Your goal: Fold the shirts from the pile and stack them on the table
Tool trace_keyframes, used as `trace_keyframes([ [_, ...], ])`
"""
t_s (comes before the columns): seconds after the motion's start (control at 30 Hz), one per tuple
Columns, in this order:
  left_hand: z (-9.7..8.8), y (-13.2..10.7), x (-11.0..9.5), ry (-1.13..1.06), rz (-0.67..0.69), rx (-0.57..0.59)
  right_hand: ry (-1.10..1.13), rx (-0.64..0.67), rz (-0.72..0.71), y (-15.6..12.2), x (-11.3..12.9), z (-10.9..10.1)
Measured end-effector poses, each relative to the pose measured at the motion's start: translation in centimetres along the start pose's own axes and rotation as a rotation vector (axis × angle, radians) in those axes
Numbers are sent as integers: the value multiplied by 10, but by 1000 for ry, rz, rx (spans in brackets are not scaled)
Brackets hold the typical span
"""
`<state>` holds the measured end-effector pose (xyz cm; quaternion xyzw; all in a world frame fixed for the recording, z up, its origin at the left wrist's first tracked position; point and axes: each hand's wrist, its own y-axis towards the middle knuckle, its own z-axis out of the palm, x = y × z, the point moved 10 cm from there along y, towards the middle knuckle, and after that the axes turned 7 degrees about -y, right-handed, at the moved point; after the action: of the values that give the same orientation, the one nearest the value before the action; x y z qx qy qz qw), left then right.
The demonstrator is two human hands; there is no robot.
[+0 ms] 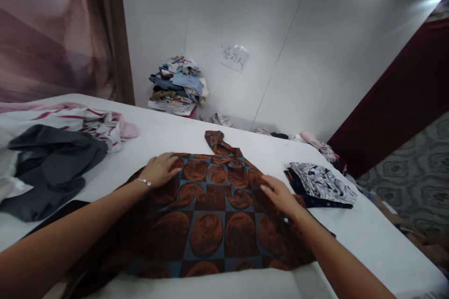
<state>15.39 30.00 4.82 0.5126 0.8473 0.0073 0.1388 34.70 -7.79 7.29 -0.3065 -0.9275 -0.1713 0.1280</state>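
Note:
A brown and blue shirt (208,231) with a pattern of squares and orange-brown circles is spread in front of me, its collar end (220,144) pointing to the far side. My left hand (162,169) rests on the shirt's upper left, fingers extended and thumb apart. On the upper right of the shirt lies my right hand (283,196), with thumb and fingers apart on the cloth. What its fingertips do with the fabric is hard to see. Near the bottom, the shirt is dark and slightly blurred. Black material shows from under it at both sides.
Folded clothes, a black-and-white printed one (322,183) on top, lie to the right on the white table (380,238). A dark grey garment (52,163) and striped cloth (87,119) are heaped at left. A clothes stack (178,81) stands by the wall, near a paper sign (234,58).

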Motion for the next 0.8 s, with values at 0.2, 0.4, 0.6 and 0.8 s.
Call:
trace_keyframes([
  [0.2, 49, -12, -9, -13, -35, 144, -98, 87, 358, 130, -43, 31],
  [0.4, 44, -14, -8, -26, -28, 108, -178, 168, 380, 195, -32, 76],
  [0.6, 43, -15, -12, -24, -29, 100, -239, 138, 279, 211, 19, 79],
  [0.8, 42, -13, -15, -66, -29, 90, -93, 313, -161, 164, 97, 107],
])
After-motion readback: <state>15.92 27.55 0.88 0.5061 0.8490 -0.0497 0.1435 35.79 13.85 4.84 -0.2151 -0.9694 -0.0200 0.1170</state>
